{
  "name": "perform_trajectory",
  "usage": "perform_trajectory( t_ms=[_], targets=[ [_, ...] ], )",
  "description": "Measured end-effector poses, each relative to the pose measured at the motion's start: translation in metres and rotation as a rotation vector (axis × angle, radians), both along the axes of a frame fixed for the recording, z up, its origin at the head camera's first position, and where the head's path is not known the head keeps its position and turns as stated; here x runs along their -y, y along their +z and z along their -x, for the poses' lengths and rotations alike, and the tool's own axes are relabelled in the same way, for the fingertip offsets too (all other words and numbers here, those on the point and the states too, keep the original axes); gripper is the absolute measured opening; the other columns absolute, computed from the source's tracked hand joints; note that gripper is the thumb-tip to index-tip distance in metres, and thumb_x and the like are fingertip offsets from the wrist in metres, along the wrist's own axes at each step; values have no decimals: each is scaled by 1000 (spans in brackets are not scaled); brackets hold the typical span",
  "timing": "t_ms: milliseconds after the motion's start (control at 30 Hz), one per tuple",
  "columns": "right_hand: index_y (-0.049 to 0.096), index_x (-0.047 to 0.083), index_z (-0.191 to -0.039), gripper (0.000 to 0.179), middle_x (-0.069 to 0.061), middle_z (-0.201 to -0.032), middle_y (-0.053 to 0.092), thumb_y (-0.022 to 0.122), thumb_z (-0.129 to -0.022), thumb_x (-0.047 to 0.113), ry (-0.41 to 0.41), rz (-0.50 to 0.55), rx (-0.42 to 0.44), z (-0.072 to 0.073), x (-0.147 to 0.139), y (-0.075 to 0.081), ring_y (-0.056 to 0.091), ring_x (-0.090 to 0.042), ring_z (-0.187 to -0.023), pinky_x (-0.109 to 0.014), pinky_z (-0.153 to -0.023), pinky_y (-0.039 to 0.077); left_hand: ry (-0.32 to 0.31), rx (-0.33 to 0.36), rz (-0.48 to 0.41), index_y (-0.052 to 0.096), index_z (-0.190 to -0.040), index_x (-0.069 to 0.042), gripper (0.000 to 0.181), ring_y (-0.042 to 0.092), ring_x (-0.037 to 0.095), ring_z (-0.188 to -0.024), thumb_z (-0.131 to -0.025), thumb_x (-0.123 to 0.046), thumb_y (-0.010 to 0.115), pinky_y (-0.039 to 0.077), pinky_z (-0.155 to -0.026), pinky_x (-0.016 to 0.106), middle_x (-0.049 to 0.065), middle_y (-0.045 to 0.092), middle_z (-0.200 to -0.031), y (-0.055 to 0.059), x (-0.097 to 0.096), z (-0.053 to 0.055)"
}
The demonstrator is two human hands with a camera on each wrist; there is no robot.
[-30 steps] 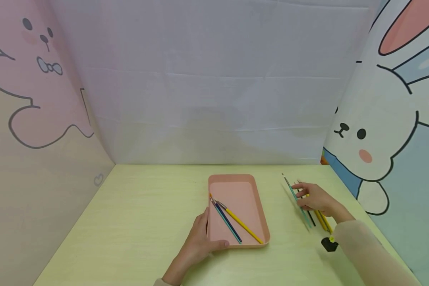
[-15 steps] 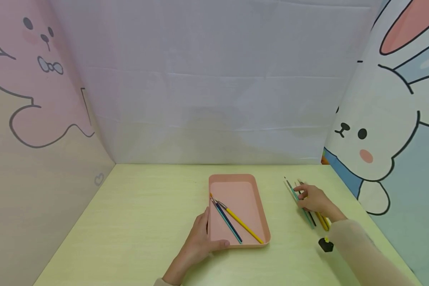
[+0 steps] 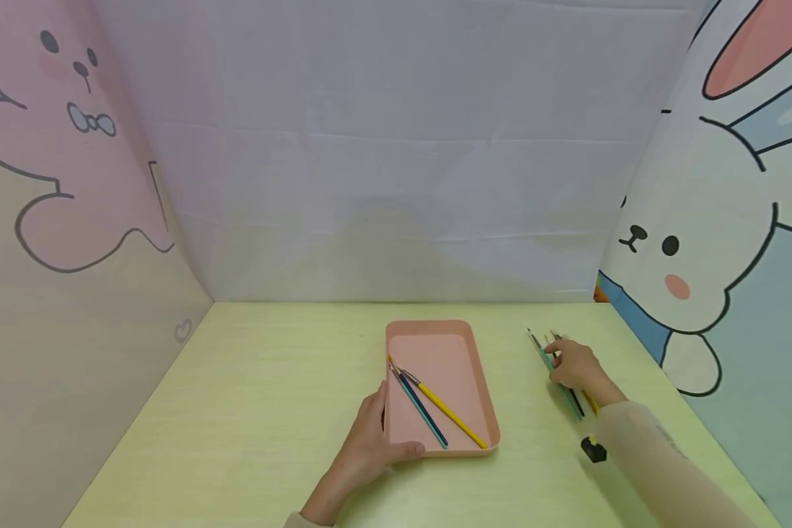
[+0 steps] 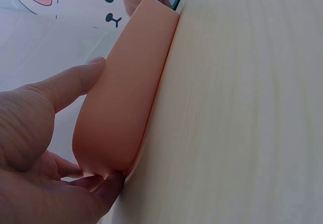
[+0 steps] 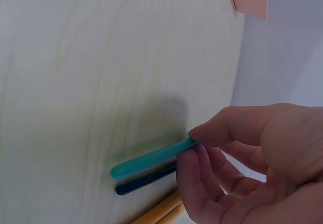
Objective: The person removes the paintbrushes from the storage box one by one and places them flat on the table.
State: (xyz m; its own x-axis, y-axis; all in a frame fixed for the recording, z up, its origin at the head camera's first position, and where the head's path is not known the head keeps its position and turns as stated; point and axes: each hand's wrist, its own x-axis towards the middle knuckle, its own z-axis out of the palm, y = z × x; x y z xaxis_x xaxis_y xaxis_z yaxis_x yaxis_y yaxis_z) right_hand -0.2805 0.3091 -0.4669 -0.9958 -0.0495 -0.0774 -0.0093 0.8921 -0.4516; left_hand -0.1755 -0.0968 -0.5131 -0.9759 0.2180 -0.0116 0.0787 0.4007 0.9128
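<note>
While left fingers [image 4: 81,82] grip the pink tray [image 3: 438,359], a teal brush [image 5: 151,159] lies pinched between right fingers [image 5: 190,176].

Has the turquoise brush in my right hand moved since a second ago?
Yes, slightly: the turquoise brush has shifted rightward in the head view, nearer the rabbit print.

The right sleeve [image 3: 673,469] is long and cream-beige, with a faint grey mark [image 3: 666,438]; of the matching left sleeve [image 3: 299,521], only the end shows. Left hand [image 3: 364,445] and right hand [image 3: 577,366] are bare. A small black block [image 3: 594,450] with a yellow spot [image 3: 592,440] shows beside the right sleeve.
</note>
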Motion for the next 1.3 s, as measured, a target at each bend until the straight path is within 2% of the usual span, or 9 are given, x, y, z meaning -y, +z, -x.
perform_trajectory(
  t_ms=[333,533,667,800,900,1133,1300],
  targets=[
    [62,-15,-129,53,-18,-93,71,72,-79,-4,-6,-47,-12,3,-2,-5,62,-29,-79,-45,-71,52,4,14,-5,14,-171,-6,134,49,34,-131,-72,-33,100,39,-113,58,22,33,-164,-1,-1,1],
    [61,-15,-131,53,-20,-97,72,72,-80,-3,12,-57,-15,-1,-1,-1,65,-33,-84,-46,-72,53,7,21,0,14,-171,-9,134,49,32,-131,-72,-34,100,39,-113,57,21,34,-163,-4,-1,4],
    [60,-16,-133,55,-20,-96,71,71,-81,-4,30,-46,-30,-4,-3,4,62,-31,-79,-42,-67,49,5,16,4,15,-172,-12,133,50,31,-127,-72,-33,101,40,-112,57,21,35,-162,-3,-1,4],
    [60,-16,-135,57,-25,-101,71,74,-81,-2,63,-60,-76,-5,-2,12,63,-33,-82,-45,-69,52,3,6,2,15,-171,-9,133,50,33,-127,-72,-33,100,40,-111,58,22,35,-162,0,0,2],
    [60,-13,-136,57,-29,-109,71,76,-83,2,95,-52,-103,-6,4,23,67,-38,-90,-51,-76,56,2,-1,3,15,-171,-6,133,49,34,-130,-72,-32,100,40,-112,59,23,34,-163,1,-1,0],
    [58,-7,-143,63,-32,-122,67,80,-87,9,189,38,-123,-11,44,51,69,-41,-98,-50,-78,59,13,12,-11,15,-171,-9,133,49,35,-131,-72,-31,101,39,-113,60,23,35,-163,1,-1,1],
    [54,-4,-149,69,-33,-133,62,82,-89,13,245,136,-94,-13,71,59,67,-49,-110,-51,-83,60,11,20,-9,15,-172,-11,134,49,33,-130,-71,-32,101,39,-113,59,22,35,-162,-2,-1,3]
  ],
)
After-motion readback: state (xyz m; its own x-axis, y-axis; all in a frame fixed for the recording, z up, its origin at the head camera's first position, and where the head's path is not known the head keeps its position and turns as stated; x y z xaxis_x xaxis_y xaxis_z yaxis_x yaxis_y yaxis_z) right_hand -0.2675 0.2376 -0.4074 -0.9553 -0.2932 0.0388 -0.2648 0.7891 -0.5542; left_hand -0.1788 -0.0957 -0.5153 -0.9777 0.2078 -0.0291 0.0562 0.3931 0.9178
